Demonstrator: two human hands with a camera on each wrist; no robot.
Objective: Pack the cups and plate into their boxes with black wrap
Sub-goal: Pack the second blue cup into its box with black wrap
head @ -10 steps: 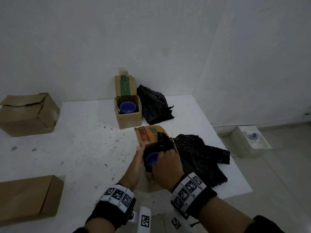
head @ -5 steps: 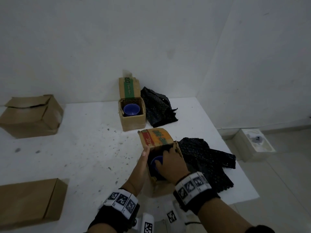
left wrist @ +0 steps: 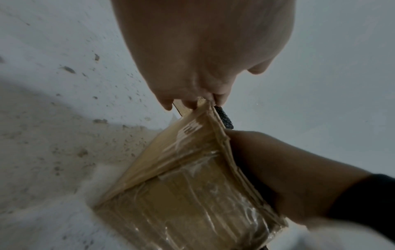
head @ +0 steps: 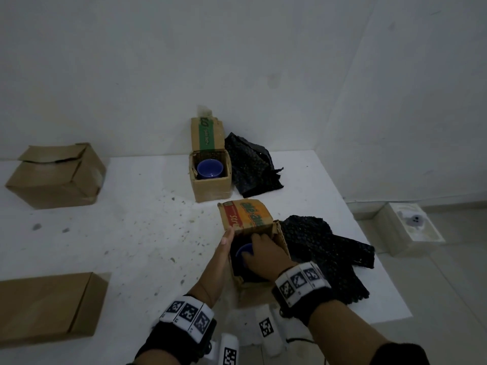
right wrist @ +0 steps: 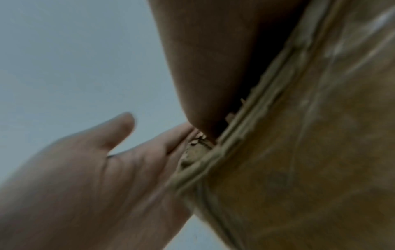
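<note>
On the white counter (head: 131, 233) the left hand (head: 220, 255) lies flat, fingers straight, along the nine o'clock wall of the near box (head: 253, 293). The left wrist view alone shows its fingertips (left wrist: 188, 101) at the rim, beside a strip of black wrap (left wrist: 224, 116). The right hand (head: 263, 252) reaches inside, fingers curled on a blue cup (head: 243, 250). At twelve o'clock, a second cup (head: 209, 168) sits in the far box (head: 212, 188), more wrap at three o'clock
</note>
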